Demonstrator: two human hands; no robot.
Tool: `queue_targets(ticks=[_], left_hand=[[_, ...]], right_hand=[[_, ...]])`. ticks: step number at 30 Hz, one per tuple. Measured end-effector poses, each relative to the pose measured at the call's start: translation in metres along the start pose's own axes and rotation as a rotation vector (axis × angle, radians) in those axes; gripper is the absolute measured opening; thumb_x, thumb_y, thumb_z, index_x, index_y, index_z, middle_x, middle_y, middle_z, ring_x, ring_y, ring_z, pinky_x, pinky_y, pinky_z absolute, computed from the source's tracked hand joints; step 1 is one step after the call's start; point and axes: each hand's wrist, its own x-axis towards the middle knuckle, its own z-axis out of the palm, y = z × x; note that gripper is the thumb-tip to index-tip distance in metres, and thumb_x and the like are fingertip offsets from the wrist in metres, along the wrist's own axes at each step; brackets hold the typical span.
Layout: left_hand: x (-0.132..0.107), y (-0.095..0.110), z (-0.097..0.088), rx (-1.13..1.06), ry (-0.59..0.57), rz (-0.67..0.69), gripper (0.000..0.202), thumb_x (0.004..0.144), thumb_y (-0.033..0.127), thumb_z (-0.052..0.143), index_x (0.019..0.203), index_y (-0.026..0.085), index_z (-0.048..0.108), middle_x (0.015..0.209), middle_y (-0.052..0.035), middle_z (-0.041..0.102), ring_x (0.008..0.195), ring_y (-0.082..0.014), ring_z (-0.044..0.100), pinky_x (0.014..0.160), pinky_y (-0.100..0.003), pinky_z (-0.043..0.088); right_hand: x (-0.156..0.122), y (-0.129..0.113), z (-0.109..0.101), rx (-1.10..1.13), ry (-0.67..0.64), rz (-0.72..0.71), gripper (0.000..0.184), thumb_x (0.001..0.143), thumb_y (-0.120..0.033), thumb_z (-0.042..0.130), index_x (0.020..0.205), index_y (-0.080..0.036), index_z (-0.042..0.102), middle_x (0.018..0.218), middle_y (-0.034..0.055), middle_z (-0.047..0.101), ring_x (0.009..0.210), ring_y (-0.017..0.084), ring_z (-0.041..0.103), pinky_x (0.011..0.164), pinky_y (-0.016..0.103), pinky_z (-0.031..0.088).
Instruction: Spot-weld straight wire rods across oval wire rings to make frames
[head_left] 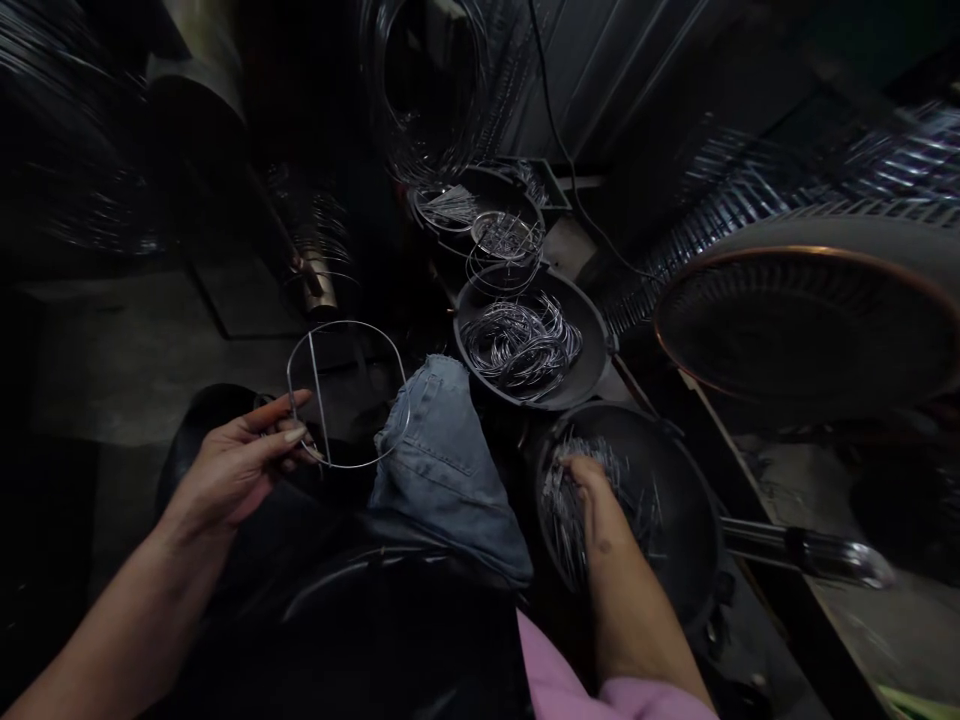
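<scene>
left hand (236, 465): gripping wire hoop (318, 405) with crossbar, held up at left | right hand (592, 500): among straight wire pieces (559, 520) in near black pan (637, 430), grip unclear | farther: wire rings (521, 345)

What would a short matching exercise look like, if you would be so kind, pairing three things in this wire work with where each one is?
Things:
1. Wire hoop with a crossbar
2. Coiled wires
3. Straight wire pieces

Places:
A. Under the right hand, in the nearest black pan
B. Held in the left hand
C. Lying in the middle black pan

Right pairs: 1-B, 2-C, 3-A.
</scene>
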Motion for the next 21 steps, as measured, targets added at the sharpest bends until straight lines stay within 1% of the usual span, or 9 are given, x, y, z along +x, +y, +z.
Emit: queue_targets(ticks=[3, 5, 7, 10, 12, 15, 17, 19, 21], left_hand=[[-0.001, -0.001, -0.005, -0.01, 0.012, -0.015, 0.049, 0.064, 0.012, 0.069, 0.111, 0.021, 0.06, 0.067, 0.0016, 0.063, 0.057, -0.0094, 0.058, 0.051, -0.017, 0.04], [0.0, -0.003, -0.007, -0.018, 0.014, -0.016, 0.048, 0.064, 0.013, 0.069, 0.11, 0.021, 0.06, 0.067, 0.0018, 0.064, 0.057, -0.0095, 0.058, 0.051, -0.017, 0.041], [0.001, -0.005, -0.008, -0.03, 0.004, -0.015, 0.048, 0.063, 0.013, 0.07, 0.109, 0.021, 0.061, 0.067, 0.0013, 0.064, 0.058, -0.0098, 0.059, 0.053, -0.018, 0.042], [-0.001, -0.007, -0.01, -0.065, -0.012, -0.004, 0.047, 0.062, 0.011, 0.07, 0.107, 0.021, 0.062, 0.068, 0.0009, 0.065, 0.057, -0.0103, 0.059, 0.054, -0.019, 0.043], [-0.003, -0.008, -0.012, -0.086, -0.015, 0.011, 0.047, 0.061, 0.011, 0.07, 0.106, 0.02, 0.063, 0.067, 0.0016, 0.064, 0.057, -0.0103, 0.059, 0.052, -0.018, 0.042], [-0.007, -0.008, -0.017, -0.103, -0.012, 0.028, 0.046, 0.062, 0.01, 0.069, 0.107, 0.019, 0.062, 0.065, 0.0022, 0.062, 0.056, -0.0099, 0.059, 0.05, -0.017, 0.04], [-0.009, -0.009, -0.021, -0.112, -0.009, 0.033, 0.047, 0.063, 0.01, 0.069, 0.109, 0.019, 0.061, 0.067, 0.0019, 0.062, 0.056, -0.0099, 0.059, 0.051, -0.018, 0.041], [-0.01, -0.01, -0.024, -0.127, -0.005, 0.041, 0.049, 0.062, 0.01, 0.069, 0.109, 0.018, 0.06, 0.068, 0.0013, 0.062, 0.056, -0.0102, 0.059, 0.05, -0.018, 0.041], [-0.011, -0.011, -0.027, -0.144, -0.002, 0.058, 0.05, 0.061, 0.01, 0.07, 0.109, 0.017, 0.06, 0.067, 0.0006, 0.061, 0.055, -0.0108, 0.059, 0.049, -0.019, 0.042]], right_hand=[[-0.006, 0.013, -0.019, 0.189, -0.09, 0.125, 0.027, 0.086, -0.031, 0.051, 0.106, -0.014, 0.054, 0.101, 0.0055, 0.057, 0.082, 0.015, 0.058, 0.07, 0.033, 0.05], [-0.013, 0.018, -0.026, 0.311, -0.088, 0.163, 0.025, 0.086, -0.03, 0.051, 0.104, -0.013, 0.054, 0.096, 0.0046, 0.058, 0.078, 0.013, 0.058, 0.066, 0.03, 0.051], [-0.019, 0.019, -0.028, 0.429, -0.032, 0.172, 0.024, 0.086, -0.029, 0.05, 0.103, -0.013, 0.054, 0.092, 0.0035, 0.059, 0.073, 0.011, 0.058, 0.062, 0.028, 0.05], [-0.027, 0.016, -0.023, 0.579, 0.118, 0.146, 0.023, 0.088, -0.029, 0.048, 0.104, -0.013, 0.051, 0.084, 0.0016, 0.058, 0.065, 0.009, 0.057, 0.057, 0.024, 0.049], [-0.033, 0.012, -0.019, 0.656, 0.221, 0.106, 0.026, 0.086, -0.028, 0.05, 0.107, -0.014, 0.047, 0.074, -0.0015, 0.056, 0.059, 0.009, 0.057, 0.053, 0.023, 0.049], [-0.041, 0.002, -0.018, 0.737, 0.333, 0.008, 0.047, 0.073, -0.03, 0.062, 0.112, -0.018, 0.037, 0.06, -0.0079, 0.051, 0.052, 0.012, 0.058, 0.049, 0.024, 0.048], [-0.047, -0.011, -0.02, 0.773, 0.38, -0.081, 0.057, 0.065, -0.033, 0.066, 0.112, -0.019, 0.037, 0.057, -0.009, 0.049, 0.05, 0.015, 0.059, 0.047, 0.025, 0.048], [-0.054, -0.032, -0.025, 0.798, 0.418, -0.186, 0.053, 0.063, -0.037, 0.065, 0.107, -0.018, 0.042, 0.062, -0.0062, 0.051, 0.054, 0.016, 0.061, 0.05, 0.026, 0.049], [-0.065, -0.062, -0.027, 0.817, 0.444, -0.304, 0.044, 0.065, -0.04, 0.061, 0.1, -0.017, 0.048, 0.074, -0.0015, 0.054, 0.062, 0.016, 0.063, 0.056, 0.027, 0.051]])
